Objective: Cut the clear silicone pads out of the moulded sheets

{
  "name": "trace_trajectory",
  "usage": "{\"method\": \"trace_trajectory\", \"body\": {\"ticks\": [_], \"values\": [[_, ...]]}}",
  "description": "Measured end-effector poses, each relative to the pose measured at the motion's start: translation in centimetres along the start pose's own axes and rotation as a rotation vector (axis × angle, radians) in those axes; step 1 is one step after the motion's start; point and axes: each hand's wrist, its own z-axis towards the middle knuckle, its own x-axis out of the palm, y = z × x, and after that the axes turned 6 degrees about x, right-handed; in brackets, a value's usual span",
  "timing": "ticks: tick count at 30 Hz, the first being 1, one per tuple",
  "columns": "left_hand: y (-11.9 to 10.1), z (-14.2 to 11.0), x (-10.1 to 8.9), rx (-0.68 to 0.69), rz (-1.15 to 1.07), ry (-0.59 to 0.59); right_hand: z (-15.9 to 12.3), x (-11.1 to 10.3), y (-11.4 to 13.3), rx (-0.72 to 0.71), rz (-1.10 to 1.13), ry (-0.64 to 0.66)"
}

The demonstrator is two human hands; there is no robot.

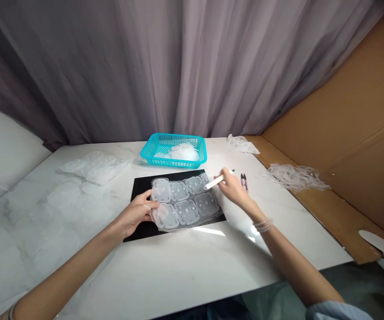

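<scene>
My left hand (136,212) grips the left edge of a translucent plastic sheet (187,210), thumb on top and fingers around the edge. Rows of rounded-square shapes with small dots are moulded into the sheet, which is slightly raised and tilted over a black mat (141,187). In my right hand (234,189) is a white pen-like tool (213,182), its pale end directed at the sheet's upper right part. Whether that end touches the plastic I cannot tell. Just right of this hand lies a pair of pink-handled thread snips (244,181) with dark tips.
Behind the mat stands a turquoise basket (175,162) holding white translucent pieces (185,152). More clear sheets (93,166) spread over the table's left side. At right are a tangle of clear strips (296,176), another clear piece (241,144) and a cardboard wall (345,124).
</scene>
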Motion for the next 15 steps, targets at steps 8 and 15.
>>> {"method": "trace_trajectory", "body": {"ticks": [8, 15], "values": [[-0.3, -2.9, -2.0, 0.065, 0.148, -0.138, -1.6, 0.7, -6.2, 0.052, -0.116, -0.003], [2.1, -7.8, -4.6, -0.047, 0.479, -0.119, -0.8, 0.9, -3.5, 0.023, 0.137, 0.058]]}}
